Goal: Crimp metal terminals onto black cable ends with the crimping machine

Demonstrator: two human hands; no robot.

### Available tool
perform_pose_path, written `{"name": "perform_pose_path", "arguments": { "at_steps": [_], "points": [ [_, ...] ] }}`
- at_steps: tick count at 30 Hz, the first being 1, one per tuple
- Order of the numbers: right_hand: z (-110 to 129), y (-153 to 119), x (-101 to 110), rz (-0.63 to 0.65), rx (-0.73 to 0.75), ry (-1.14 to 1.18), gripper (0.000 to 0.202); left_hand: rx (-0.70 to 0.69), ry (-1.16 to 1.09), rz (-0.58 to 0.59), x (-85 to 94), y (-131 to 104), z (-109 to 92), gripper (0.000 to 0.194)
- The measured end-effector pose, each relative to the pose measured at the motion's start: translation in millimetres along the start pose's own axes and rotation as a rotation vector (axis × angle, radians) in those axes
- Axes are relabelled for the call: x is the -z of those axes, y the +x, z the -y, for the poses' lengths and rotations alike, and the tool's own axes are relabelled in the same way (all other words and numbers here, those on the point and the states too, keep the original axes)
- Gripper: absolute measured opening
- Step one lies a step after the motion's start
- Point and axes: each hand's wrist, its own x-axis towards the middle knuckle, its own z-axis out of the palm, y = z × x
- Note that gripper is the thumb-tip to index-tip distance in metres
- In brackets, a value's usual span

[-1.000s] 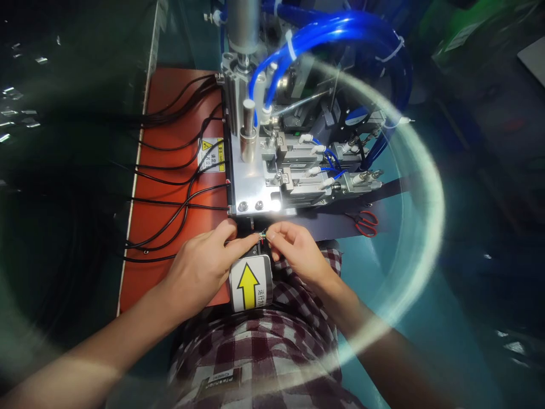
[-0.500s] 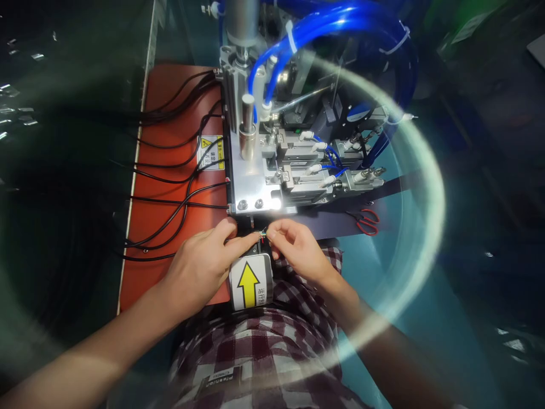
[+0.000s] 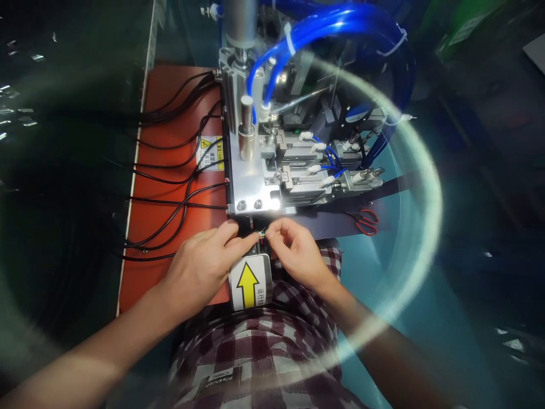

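Just below the front edge of a metal press fixture, both hands meet at a small part with thin wires, one of them red. Its exact kind is too small to make out. My left hand comes from the left, its index finger stretched to the part and the other fingers curled; its thumb is mostly hidden. Thumb and forefinger of my right hand are pinched at the part's right side. Under the fingertips is a dark block, and nearer my body a white plate bears a yellow arrow.
Black cables run left across an orange-red mat. Blue air hoses arch over the fixture's cylinders. Red-handled snips lie to the right on a dark strip. A checked garment covers my lap.
The fingers of my right hand have curled in slightly below the pinch. My left hand and the small part stay in nearly the same place.
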Motion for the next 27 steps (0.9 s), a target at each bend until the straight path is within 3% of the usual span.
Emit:
{"name": "perform_pose_path", "arguments": {
  "at_steps": [11,19,23,27],
  "points": [
    [20,2,1,-0.091,0.017,-0.351,0.016,-0.009,0.01,-0.026,0.9,4,-2,0.033],
    [7,3,1,0.022,-0.185,0.057,0.02,0.002,-0.096,-0.026,2.2,4,1,0.032],
    [1,0,4,0.019,-0.195,0.254,0.026,0.0,-0.086,-0.01,2.7,4,0,0.029],
    [3,-1,1,0.023,-0.179,0.301,0.026,-0.001,-0.09,-0.009,2.7,4,0,0.027]
  ]
}}
